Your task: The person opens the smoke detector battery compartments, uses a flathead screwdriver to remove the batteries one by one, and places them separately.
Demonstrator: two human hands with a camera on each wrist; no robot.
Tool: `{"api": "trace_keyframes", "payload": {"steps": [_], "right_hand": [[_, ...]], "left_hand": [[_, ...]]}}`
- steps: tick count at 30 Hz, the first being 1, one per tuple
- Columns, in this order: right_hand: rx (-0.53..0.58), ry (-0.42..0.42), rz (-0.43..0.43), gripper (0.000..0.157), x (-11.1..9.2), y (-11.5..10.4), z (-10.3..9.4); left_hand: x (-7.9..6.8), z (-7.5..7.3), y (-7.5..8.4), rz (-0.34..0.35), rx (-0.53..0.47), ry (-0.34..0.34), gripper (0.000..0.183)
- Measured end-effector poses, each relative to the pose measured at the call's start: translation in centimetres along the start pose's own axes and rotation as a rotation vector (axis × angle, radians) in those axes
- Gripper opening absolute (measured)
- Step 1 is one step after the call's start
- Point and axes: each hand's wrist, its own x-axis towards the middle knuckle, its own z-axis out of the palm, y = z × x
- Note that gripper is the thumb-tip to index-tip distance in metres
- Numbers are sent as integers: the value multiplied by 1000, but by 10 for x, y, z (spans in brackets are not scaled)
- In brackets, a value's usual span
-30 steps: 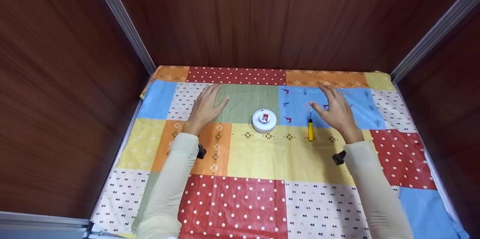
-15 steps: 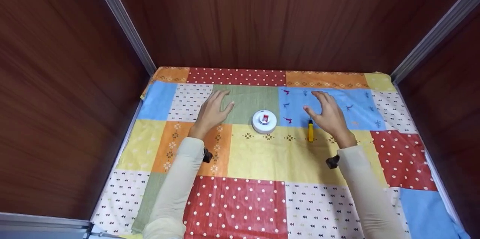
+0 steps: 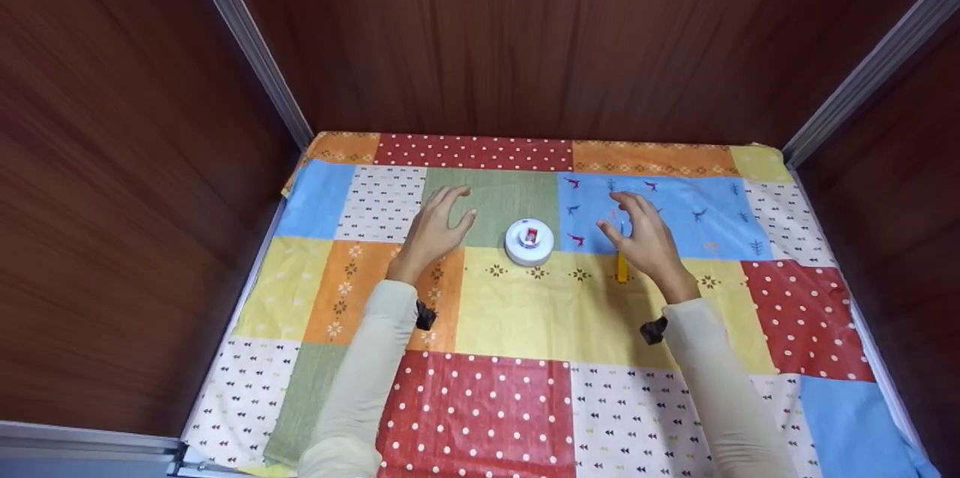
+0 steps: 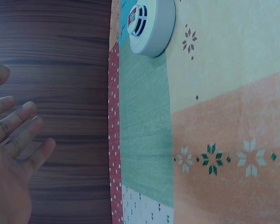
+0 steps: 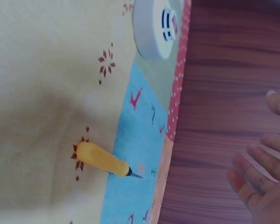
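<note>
A round white smoke detector (image 3: 529, 253) with dark slots and a red patch on top sits between my hands on the cloth. My left hand (image 3: 433, 236) hovers to its left, thumb apart from loosely bent fingers, holding nothing. On the other side my right hand (image 3: 648, 242) is held in the air in the same way, with nothing in it. Below and beside that hand lies a screwdriver (image 3: 622, 270) with a yellow handle, partly covered by it in the head view. The right wrist view shows the whole screwdriver (image 5: 102, 158), its thin tip pointing towards the back.
A patchwork tablecloth (image 3: 517, 305) covers the table. Brown wood-grain panels (image 3: 480, 35) close off the back and both sides, joined by grey metal corner posts (image 3: 251, 35).
Both hands have moved inward and slightly towards the body, closer to the smoke detector. My right hand now overlaps the screwdriver in the head view. The smoke detector and screwdriver have stayed put.
</note>
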Motion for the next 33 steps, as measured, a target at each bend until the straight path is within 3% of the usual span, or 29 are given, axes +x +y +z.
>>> {"api": "trace_keyframes", "payload": {"steps": [20,33], "right_hand": [[82,-17,35,56,-6,-6,34],[143,-75,81,56,-5,-9,46]], "left_hand": [[-11,27,-1,-38,-166,-48,47],[-12,47,-5,-42,-244,-64,49]]}}
